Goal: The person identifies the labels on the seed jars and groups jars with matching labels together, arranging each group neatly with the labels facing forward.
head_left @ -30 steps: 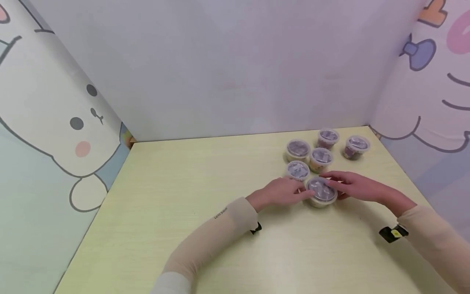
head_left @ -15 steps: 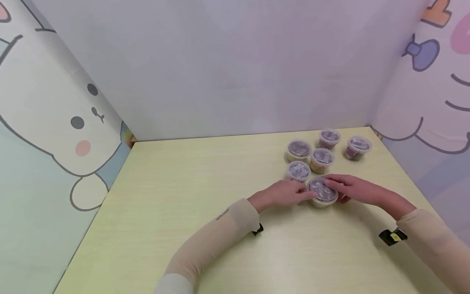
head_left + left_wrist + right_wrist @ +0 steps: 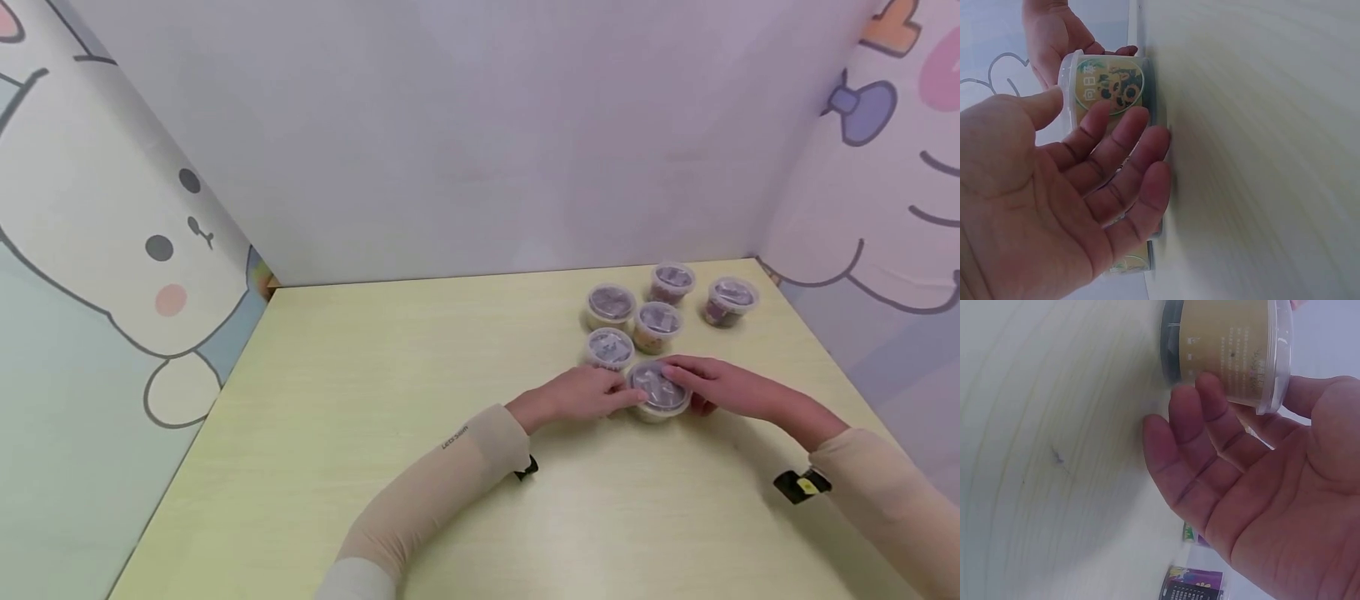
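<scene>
A round lidded plastic tub [image 3: 657, 390] stands upright on the table, between both hands. Its sunflower label [image 3: 1113, 87] faces the left wrist camera; pale printed text covers the side seen in the right wrist view. My left hand [image 3: 581, 393] has its thumb at the tub's lid edge, and its other fingers are loosely bent beside the tub's wall. From the other side my right hand [image 3: 720, 385] grips the tub, thumb on the lid and fingertips against the wall [image 3: 1222, 356]. The lid looks closed; what lies inside is hidden.
Behind stand several similar lidded tubs: a small one [image 3: 610, 348] by the left hand, a wider one [image 3: 610, 306], and others [image 3: 657, 326], [image 3: 671, 283] with one apart at right [image 3: 729, 301]. A pale wall [image 3: 480, 150] borders the table [image 3: 360, 375].
The right hand's fingers have drawn in a little at the near tub. The left hand and the tubs stay almost where they were; the view shifted slightly.
</scene>
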A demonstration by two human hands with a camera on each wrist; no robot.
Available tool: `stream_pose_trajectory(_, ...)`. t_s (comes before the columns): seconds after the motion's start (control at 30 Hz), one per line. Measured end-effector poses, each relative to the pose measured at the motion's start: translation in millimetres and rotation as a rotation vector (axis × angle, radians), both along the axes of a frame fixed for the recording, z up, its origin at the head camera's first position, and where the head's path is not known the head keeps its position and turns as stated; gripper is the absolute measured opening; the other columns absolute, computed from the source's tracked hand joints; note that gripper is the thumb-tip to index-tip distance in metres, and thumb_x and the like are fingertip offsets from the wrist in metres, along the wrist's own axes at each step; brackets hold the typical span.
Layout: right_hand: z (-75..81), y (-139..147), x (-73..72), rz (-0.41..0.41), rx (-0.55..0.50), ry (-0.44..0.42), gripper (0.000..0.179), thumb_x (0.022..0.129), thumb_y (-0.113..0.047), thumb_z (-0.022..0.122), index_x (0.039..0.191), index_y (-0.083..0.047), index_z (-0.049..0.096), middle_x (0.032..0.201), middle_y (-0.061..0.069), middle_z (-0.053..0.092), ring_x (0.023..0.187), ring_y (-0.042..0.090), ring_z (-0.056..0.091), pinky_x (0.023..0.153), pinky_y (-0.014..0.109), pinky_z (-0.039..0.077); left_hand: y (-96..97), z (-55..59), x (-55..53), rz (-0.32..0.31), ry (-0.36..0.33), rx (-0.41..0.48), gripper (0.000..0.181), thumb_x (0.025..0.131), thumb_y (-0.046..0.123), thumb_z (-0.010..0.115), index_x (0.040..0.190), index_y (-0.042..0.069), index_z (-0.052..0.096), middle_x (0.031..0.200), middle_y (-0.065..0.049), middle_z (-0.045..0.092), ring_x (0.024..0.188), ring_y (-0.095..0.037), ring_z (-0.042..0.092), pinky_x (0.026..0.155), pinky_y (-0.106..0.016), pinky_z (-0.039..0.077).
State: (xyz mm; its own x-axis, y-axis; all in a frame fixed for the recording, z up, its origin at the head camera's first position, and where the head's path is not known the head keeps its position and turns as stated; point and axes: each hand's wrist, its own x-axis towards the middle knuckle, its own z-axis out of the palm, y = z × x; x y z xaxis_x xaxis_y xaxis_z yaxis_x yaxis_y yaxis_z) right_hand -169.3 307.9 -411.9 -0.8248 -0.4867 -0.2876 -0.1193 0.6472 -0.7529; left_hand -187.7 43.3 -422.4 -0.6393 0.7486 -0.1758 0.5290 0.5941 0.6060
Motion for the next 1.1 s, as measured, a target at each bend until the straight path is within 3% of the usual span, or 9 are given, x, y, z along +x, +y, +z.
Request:
stream_pose_trajectory(0.2,0.9,-1.1,1.5,0.003,-0.009,0.002,0.043,0.111,-0.028,0.042,0.142,0.001,0.049,0.090,0.007,0.057,0.075,0.023,0.058,0.064,0.032,0.051,-1.7,-3.8,0.1,-0.005,-0.031,0.023,0.046,0.107,0.053,0.041,0.086,0.017,0.062,0.076,0.008,0.061,0.065,-0.005,0.055,0.061,-0.020,0.046)
stream_pose_trajectory(0.4,1.8,-5.1,2.2,-0.013,-0.046,-0.060,0.044,0.110,-0.028,0.046,0.139,0.006,0.051,0.089,0.008,0.062,0.079,0.021,0.061,0.069,0.032,0.055,-11.0,-4.3,-1.1,-0.016,-0.083,0.059,0.045,0.107,0.054,0.041,0.090,0.017,0.061,0.077,0.007,0.061,0.066,-0.007,0.056,0.062,-0.022,0.046)
stream_pose_trajectory(0.53,6.8,-9.5,4.8,-0.033,-0.093,-0.092,0.050,0.110,-0.030,0.046,0.145,0.006,0.045,0.087,0.011,0.065,0.080,0.024,0.065,0.075,0.032,0.057,-19.5,-2.1,-2.5,-0.012,-0.106,0.105,0.046,0.107,0.055,0.038,0.094,0.018,0.062,0.083,0.003,0.063,0.072,-0.008,0.058,0.065,-0.023,0.048)
stream_pose_trajectory(0.7,19.8,-19.1,8.9,-0.023,-0.151,-0.133,0.056,0.111,-0.035,0.042,0.150,0.004,0.038,0.087,0.014,0.069,0.094,0.028,0.068,0.089,0.024,0.052,-34.8,3.5,-4.1,-0.003,-0.119,0.190,0.045,0.108,0.055,0.033,0.108,0.021,0.062,0.099,0.001,0.066,0.085,-0.007,0.063,0.075,-0.022,0.051)
stream_pose_trajectory(0.83,30.0,-32.2,10.6,-0.026,-0.195,-0.163,0.056,0.111,-0.039,0.041,0.150,0.000,0.040,0.089,0.015,0.070,0.103,0.029,0.067,0.095,0.019,0.046,-49.5,11.3,-3.5,0.014,-0.082,0.266,0.043,0.109,0.051,0.034,0.110,0.018,0.062,0.103,0.001,0.064,0.091,-0.010,0.062,0.078,-0.022,0.050)
stream_pose_trajectory(0.97,36.8,-48.3,9.7,-0.041,-0.321,-0.199,0.058,0.111,-0.037,0.041,0.150,0.005,0.037,0.097,0.017,0.069,0.103,0.028,0.067,0.096,0.021,0.048,-65.3,17.4,-4.4,0.068,-0.082,0.367,0.040,0.110,0.048,0.037,0.108,0.017,0.063,0.105,0.002,0.067,0.096,-0.011,0.064,0.082,-0.024,0.052)
stream_pose_trajectory(1.1,40.3,-65.2,5.2,-0.015,-0.513,-0.250,0.055,0.112,-0.030,0.040,0.147,0.012,0.033,0.102,0.017,0.069,0.101,0.025,0.069,0.097,0.030,0.053,-82.5,20.6,-9.3,0.122,-0.173,0.483,0.039,0.110,0.043,0.039,0.113,0.012,0.062,0.110,-0.001,0.068,0.100,-0.015,0.069,0.089,-0.039,0.057)
